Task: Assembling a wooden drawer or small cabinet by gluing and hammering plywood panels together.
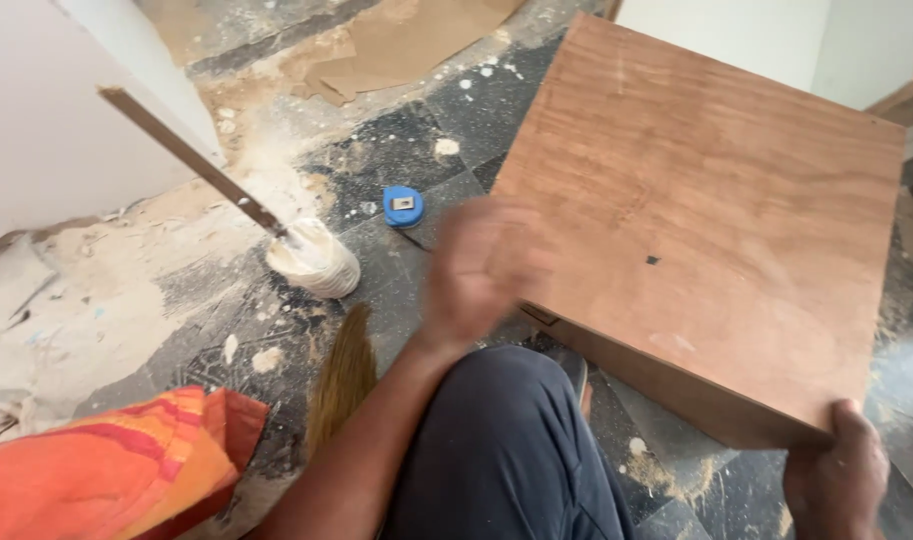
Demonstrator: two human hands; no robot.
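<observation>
Right hand (838, 478) clamps fingers on the reddish-brown plywood box (711, 215) corner, steadying it tilted; blurred left hand (479, 265) hovers beside it, finger state unclear.

Bright, even daylight; left hand (481, 270) smeared by motion blur.

Left hand (481, 270) motion-blurred; fingers cannot be told apart, and contact with the board (706, 220) cannot be judged. Right hand (836, 480) cut by bottom edge; fingertips hidden under board's corner. Board's underside hidden. Broom (344, 375) bristles partly behind left forearm, lower end out of sight. Orange cloth (116, 465) runs off left and bottom edges. Stick (191, 160) enters white lump (314, 258), possibly a wrapped brush head; its tip is buried. Blue tape measure (403, 205) too small for detail.
</observation>
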